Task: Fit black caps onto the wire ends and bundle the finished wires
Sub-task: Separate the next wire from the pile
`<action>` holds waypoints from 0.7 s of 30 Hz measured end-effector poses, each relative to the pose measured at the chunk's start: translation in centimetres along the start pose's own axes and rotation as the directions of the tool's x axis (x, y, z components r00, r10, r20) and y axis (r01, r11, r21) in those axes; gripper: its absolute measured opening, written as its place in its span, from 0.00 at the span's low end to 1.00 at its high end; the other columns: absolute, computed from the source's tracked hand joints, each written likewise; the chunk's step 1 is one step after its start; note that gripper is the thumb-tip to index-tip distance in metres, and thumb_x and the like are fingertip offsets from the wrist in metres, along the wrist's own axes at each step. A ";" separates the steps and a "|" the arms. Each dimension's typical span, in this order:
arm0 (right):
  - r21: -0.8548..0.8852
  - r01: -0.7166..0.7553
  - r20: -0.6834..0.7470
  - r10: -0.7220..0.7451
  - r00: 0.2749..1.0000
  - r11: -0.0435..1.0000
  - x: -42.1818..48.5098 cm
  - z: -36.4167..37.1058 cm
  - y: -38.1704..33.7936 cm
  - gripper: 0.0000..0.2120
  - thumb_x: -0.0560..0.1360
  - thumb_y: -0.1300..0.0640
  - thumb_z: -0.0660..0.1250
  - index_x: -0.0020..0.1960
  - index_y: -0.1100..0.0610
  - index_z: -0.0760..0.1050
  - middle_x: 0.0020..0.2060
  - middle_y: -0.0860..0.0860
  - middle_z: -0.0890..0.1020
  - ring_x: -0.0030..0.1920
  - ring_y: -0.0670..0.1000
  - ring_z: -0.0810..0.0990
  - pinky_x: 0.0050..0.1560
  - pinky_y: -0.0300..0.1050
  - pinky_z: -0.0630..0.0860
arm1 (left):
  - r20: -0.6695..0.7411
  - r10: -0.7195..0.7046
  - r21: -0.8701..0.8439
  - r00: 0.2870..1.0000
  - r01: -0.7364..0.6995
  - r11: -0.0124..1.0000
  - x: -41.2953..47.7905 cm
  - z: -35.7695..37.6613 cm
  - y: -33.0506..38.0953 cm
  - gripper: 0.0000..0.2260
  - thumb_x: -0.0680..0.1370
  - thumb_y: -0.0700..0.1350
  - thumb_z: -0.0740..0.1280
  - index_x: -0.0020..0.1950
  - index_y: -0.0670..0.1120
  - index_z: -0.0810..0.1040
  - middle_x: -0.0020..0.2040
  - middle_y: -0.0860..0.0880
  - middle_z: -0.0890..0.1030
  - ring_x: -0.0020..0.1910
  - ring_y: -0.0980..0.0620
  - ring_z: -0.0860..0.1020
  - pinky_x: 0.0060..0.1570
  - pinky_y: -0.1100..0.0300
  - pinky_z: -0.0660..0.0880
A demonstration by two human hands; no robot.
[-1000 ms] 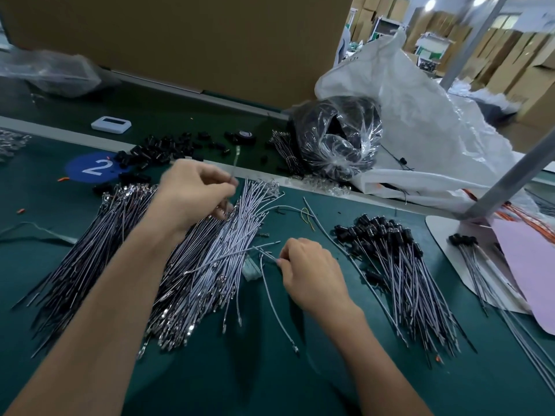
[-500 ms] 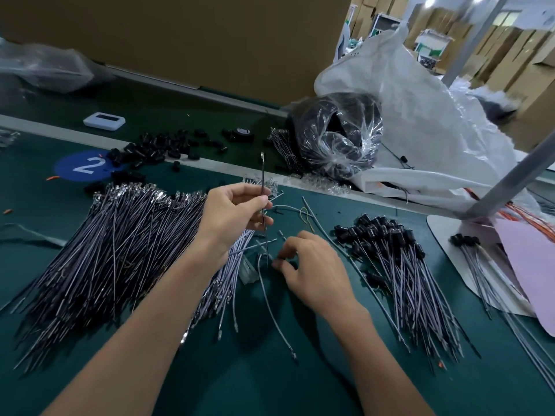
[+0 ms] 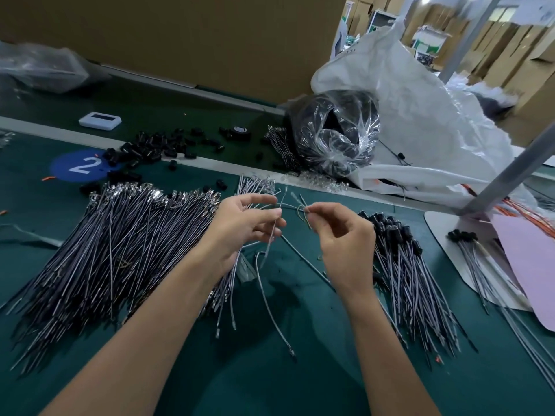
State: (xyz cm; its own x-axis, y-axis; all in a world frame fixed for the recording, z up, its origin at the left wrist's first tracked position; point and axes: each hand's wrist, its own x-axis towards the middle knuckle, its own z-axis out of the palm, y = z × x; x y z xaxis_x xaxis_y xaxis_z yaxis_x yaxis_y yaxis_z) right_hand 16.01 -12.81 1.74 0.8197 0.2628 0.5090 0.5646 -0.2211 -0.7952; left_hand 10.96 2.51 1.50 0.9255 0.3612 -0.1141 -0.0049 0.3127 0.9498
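Observation:
A big heap of uncapped grey wires (image 3: 120, 244) with metal terminals lies on the green mat at the left. Capped wires (image 3: 402, 265) with black caps at their far ends lie in a pile at the right. Loose black caps (image 3: 156, 148) are scattered at the back left. My left hand (image 3: 243, 226) pinches a single thin wire (image 3: 271, 235) that hangs down from thumb and forefinger. My right hand (image 3: 342, 235), raised beside it, pinches something small and thin at its fingertips; what it is I cannot tell. One loose wire (image 3: 270, 304) lies on the mat between my forearms.
A clear bag of black parts (image 3: 336, 133) and a large white sack (image 3: 420, 121) sit at the back right. A white card (image 3: 444, 235) with a few capped wires and a pink sheet (image 3: 531, 265) lie at the far right. A small white device (image 3: 100, 119) rests at the back left.
Both hands have lifted off the mat and come together above the piles. My left hand brought the single wire up from the heap; my right hand rose from the mat with its pinch closed.

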 end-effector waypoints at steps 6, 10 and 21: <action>0.053 0.313 0.148 -0.318 0.936 0.948 -0.9 0.6 -0.7 0.07 0.71 0.68 0.73 0.45 0.58 0.84 0.44 0.49 0.84 0.49 0.48 0.82 0.53 0.40 0.76 | 0.222 -0.169 -0.156 0.960 0.206 0.966 -0.1 0.1 0.0 0.10 0.77 0.31 0.61 0.54 0.39 0.77 0.29 0.48 0.77 0.21 0.59 0.71 0.21 0.70 0.68; 0.044 0.286 0.236 -0.288 0.928 0.957 -1.3 0.9 -0.8 0.06 0.71 0.68 0.73 0.44 0.59 0.84 0.42 0.50 0.80 0.47 0.52 0.78 0.50 0.41 0.74 | 0.457 -0.207 -0.154 0.865 0.306 0.939 -0.6 0.0 -0.3 0.15 0.73 0.33 0.59 0.33 0.44 0.81 0.26 0.53 0.71 0.20 0.62 0.67 0.19 0.72 0.64; -0.091 0.115 -0.030 -0.118 0.993 0.989 -0.4 0.2 0.3 0.04 0.75 0.65 0.70 0.44 0.58 0.81 0.35 0.46 0.80 0.33 0.43 0.77 0.37 0.33 0.72 | 0.134 0.111 -0.132 0.985 -0.094 0.987 -0.3 0.6 -0.2 0.13 0.76 0.33 0.60 0.51 0.42 0.83 0.40 0.47 0.82 0.31 0.52 0.77 0.27 0.63 0.73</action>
State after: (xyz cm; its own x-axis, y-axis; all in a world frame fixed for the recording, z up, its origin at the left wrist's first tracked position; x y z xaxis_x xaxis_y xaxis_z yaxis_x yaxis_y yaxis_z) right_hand 15.80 -12.76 1.19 0.7496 0.2589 0.6092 0.6618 -0.2735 -0.6980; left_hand 10.88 1.81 1.51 0.9615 0.2729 0.0323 -0.1414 0.3907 0.9096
